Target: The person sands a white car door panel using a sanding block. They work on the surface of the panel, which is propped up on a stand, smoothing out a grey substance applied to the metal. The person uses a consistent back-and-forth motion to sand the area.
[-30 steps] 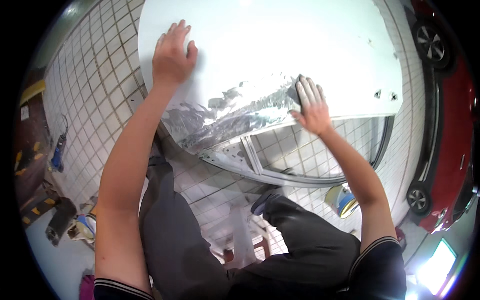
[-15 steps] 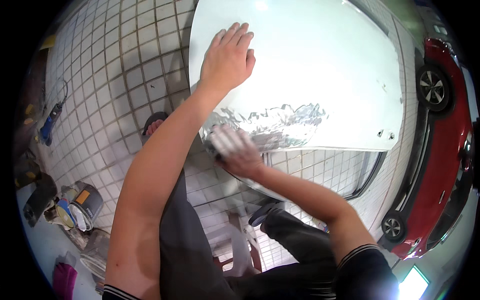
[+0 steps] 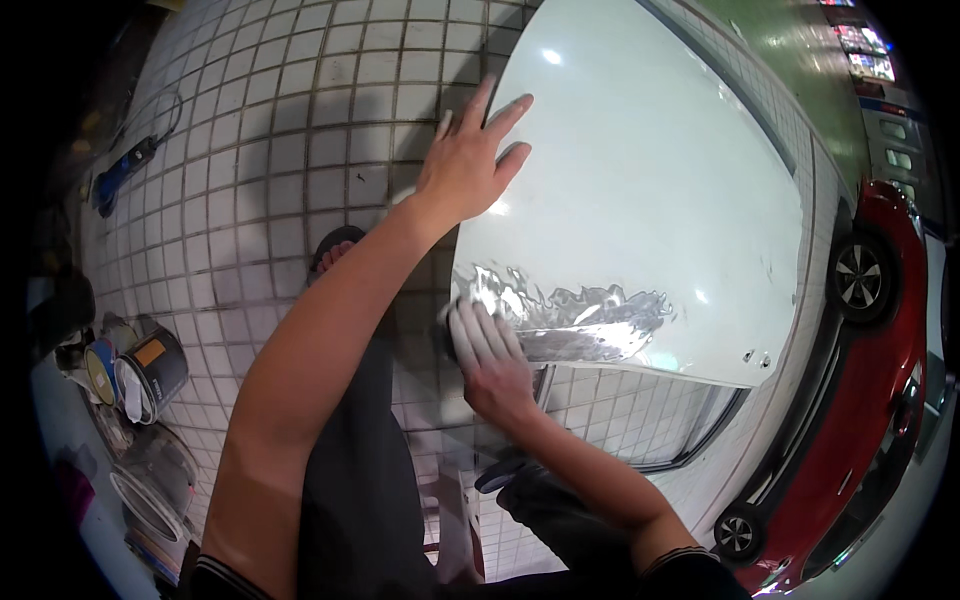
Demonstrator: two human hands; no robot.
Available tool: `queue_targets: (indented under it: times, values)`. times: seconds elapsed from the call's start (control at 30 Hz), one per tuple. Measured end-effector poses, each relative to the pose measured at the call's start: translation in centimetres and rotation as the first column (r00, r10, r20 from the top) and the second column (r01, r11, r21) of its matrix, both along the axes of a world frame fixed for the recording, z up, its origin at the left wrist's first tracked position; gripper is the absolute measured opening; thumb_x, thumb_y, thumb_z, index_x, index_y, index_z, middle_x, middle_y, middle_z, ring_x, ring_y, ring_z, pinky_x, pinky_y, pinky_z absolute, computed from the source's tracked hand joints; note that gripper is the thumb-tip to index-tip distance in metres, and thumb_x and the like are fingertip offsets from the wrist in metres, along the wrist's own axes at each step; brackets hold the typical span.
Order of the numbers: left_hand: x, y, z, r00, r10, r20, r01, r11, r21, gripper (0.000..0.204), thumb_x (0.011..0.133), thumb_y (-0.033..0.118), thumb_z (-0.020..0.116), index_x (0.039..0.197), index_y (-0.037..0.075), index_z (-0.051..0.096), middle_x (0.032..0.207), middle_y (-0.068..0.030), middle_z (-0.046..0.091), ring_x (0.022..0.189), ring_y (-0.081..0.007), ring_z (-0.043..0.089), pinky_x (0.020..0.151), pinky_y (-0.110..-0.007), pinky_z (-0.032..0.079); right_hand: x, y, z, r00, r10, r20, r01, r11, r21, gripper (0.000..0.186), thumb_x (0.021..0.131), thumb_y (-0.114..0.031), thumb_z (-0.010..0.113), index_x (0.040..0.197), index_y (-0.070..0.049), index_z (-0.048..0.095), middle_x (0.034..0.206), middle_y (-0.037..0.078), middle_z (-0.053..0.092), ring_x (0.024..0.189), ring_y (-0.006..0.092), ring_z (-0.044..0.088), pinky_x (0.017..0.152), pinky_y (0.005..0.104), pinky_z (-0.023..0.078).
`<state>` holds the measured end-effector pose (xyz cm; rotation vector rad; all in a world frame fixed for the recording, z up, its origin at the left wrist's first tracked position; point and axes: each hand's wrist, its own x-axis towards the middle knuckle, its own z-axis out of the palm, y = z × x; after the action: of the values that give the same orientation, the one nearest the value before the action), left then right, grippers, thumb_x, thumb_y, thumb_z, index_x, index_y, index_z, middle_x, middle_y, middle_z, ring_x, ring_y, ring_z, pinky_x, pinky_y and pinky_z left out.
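The person's right hand (image 3: 494, 362), its fingers dusty white, is lying flat with fingers close together at the 9 o'clock end of a long, shiny silver patch (image 3: 600, 322) on a big white car door (image 3: 640, 180). A small dark thing (image 3: 448, 342) is peeking out by the fingertips; I cannot tell if the hand is pinching it. The patch is running longways from 9 to 3 o'clock, so most of it is lying toward 3 from this nearer hand. The left hand (image 3: 465, 165), at 12 o'clock, is spreading its fingers across the door's edge. Close by at 9 o'clock, that edge is ending the door, and white square floor tiles (image 3: 320, 180) are showing. Smooth white door is stretching wide toward 1 o'clock. At 4 o'clock, a thin dark window frame (image 3: 717, 434) is curving, and farther out a shiny red car (image 3: 868, 390) is standing.
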<state>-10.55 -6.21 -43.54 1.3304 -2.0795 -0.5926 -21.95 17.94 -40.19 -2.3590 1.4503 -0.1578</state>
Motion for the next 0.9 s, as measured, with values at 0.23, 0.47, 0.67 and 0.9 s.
queue_targets:
  times: [0.23, 0.47, 0.67, 0.9]
  values:
    - [0.1, 0.1, -1.3, 0.873, 0.100, -0.478, 0.079, 0.937, 0.341, 0.077, 0.112, 0.032, 0.045, 0.167, 0.004, 0.000, 0.166, -0.0311, 0.029, 0.155, -0.0411, 0.031, 0.124, -0.044, 0.028, 3.7, -3.5, -0.4, 0.968, -0.209, 0.135, 0.218, 0.975, -0.052, 0.064, 0.090, -0.007, 0.050, 0.152, 0.006, 0.044, 0.158, 0.024, 0.046, 0.149, 0.0406, 0.042, 0.120, 0.0543, 0.033]
    - [-0.3, 0.1, -2.5, 0.688, 0.214, -0.693, 0.240, 0.834, 0.496, 0.047, 0.111, 0.036, 0.047, 0.136, -0.004, 0.054, 0.120, -0.0128, 0.063, 0.111, -0.0218, 0.056, 0.102, -0.035, 0.043, 4.1, -2.1, 0.1, 0.940, -0.334, 0.071, 0.326, 0.940, 0.100, 0.074, 0.096, -0.029, 0.063, 0.155, 0.009, 0.038, 0.161, 0.030, 0.038, 0.150, 0.0479, 0.036, 0.122, 0.0585, 0.028]
    - [1.2, -2.0, -3.2, 0.666, 0.263, -0.698, 0.414, 0.648, 0.639, 0.042, 0.109, 0.036, 0.057, 0.128, 0.000, 0.067, 0.116, -0.0001, 0.069, 0.108, -0.0081, 0.057, 0.098, -0.027, 0.044, 4.6, -11.3, -0.1, 0.855, -0.519, 0.022, 0.512, 0.835, -0.204, 0.089, 0.096, -0.047, 0.065, 0.157, 0.009, 0.033, 0.163, 0.030, 0.035, 0.152, 0.0472, 0.032, 0.122, 0.0573, 0.028]
    - [1.7, -1.4, -2.4, 0.619, 0.349, -0.704, 0.468, 0.556, 0.687, 0.044, 0.108, 0.041, 0.058, 0.124, 0.001, 0.069, 0.111, 0.0003, 0.070, 0.104, -0.0080, 0.061, 0.093, -0.027, 0.047, 4.5, 0.7, -0.3, 0.940, -0.335, -0.056, 0.339, 0.939, 0.065, 0.091, 0.093, -0.046, 0.068, 0.157, 0.008, 0.033, 0.165, 0.028, 0.032, 0.152, 0.0452, 0.032, 0.121, 0.0558, 0.029]
